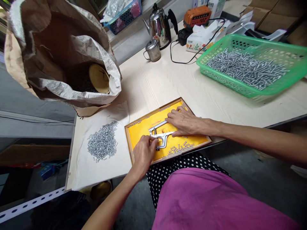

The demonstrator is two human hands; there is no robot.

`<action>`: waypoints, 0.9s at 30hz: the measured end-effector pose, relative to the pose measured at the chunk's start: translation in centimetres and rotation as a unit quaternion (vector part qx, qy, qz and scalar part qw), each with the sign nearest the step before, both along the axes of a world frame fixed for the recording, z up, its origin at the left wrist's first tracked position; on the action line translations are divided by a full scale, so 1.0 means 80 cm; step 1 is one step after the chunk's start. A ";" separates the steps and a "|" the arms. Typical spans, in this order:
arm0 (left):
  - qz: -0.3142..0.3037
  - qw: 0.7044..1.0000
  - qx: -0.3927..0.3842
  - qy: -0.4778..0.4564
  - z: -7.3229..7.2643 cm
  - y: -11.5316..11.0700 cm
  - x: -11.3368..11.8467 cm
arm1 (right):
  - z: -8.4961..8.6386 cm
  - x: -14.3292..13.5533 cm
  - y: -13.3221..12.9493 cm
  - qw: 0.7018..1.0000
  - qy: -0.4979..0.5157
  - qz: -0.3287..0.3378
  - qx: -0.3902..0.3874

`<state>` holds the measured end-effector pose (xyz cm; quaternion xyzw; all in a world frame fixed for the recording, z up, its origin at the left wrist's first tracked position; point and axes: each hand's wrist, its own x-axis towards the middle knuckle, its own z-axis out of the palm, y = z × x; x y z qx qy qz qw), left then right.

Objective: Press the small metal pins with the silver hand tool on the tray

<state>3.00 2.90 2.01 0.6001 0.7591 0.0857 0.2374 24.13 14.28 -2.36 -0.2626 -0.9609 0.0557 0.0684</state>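
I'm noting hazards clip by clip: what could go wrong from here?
The left hand's fingertips are at the tool's head while the right hand spans its handles; a squeeze might pinch them.

The tray sits at the near edge of the table, just above the lap, so a knock could tip it.

Loose metal pieces lie by the tray's near rim and might spill if it tips.

- Tray (153, 112): on table (153, 83), near edge.
- Parts pile (103, 141): on cloth (122, 163), left of tray.
- Sack (96, 52): behind pile.
- Basket (230, 83): right, behind tray.
- Kettle (160, 27): behind cup (153, 52).
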 end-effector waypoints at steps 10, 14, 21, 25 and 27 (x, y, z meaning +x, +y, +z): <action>-0.324 0.938 0.110 0.060 -0.042 0.057 0.023 | 0.012 0.011 -0.012 0.997 -0.047 -0.059 0.011; -0.312 0.942 0.110 0.059 -0.040 0.061 0.020 | 0.016 0.014 -0.016 0.997 -0.053 -0.062 -0.005; -0.246 0.959 0.111 0.083 -0.038 0.061 0.025 | -0.003 -0.001 -0.014 0.998 -0.018 -0.052 0.004; -0.230 0.965 0.086 0.090 -0.035 0.064 0.029 | -0.017 -0.007 -0.008 1.000 -0.003 -0.030 -0.006; -0.226 0.966 0.076 0.095 -0.034 0.066 0.031 | -0.020 -0.007 -0.005 1.000 0.000 -0.027 -0.010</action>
